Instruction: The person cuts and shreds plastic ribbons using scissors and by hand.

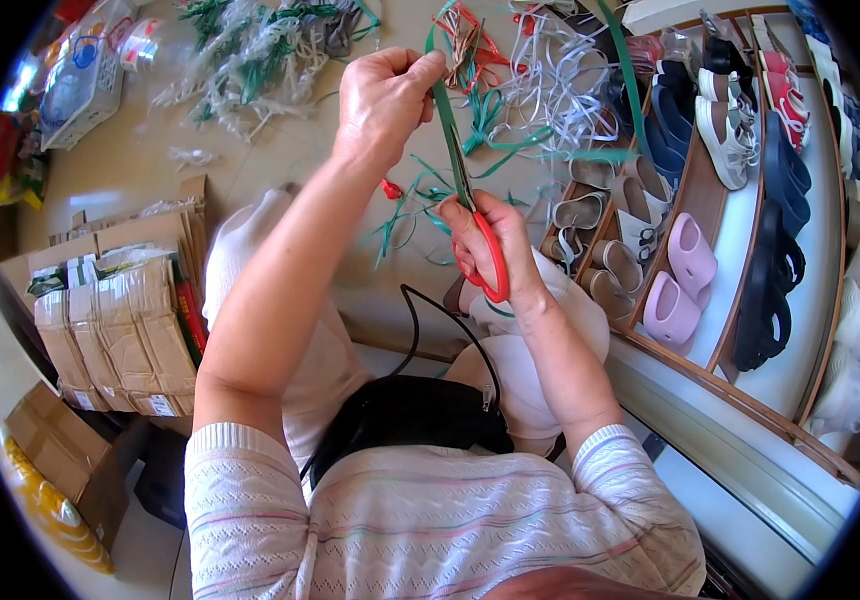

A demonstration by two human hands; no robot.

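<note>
My left hand (382,105), raised at the top centre, pinches a flat green plastic strap (443,108) between thumb and fingers. The strap runs down from it toward my right hand (498,235). That hand is closed around the red handles of a pair of scissors (493,265), whose blades point up along the strap. Whether the blades are cutting into the strap cannot be made out. On the floor beyond my hands lie loose green strips (483,118) and a tangled heap of pale straps (565,75).
To the right stands a shoe rack (690,190) with several shoes and pink slippers (678,305). A pile of green and white strips (250,70) lies at the upper left, beside a white basket (85,85). Flattened cardboard boxes (125,320) stand at the left.
</note>
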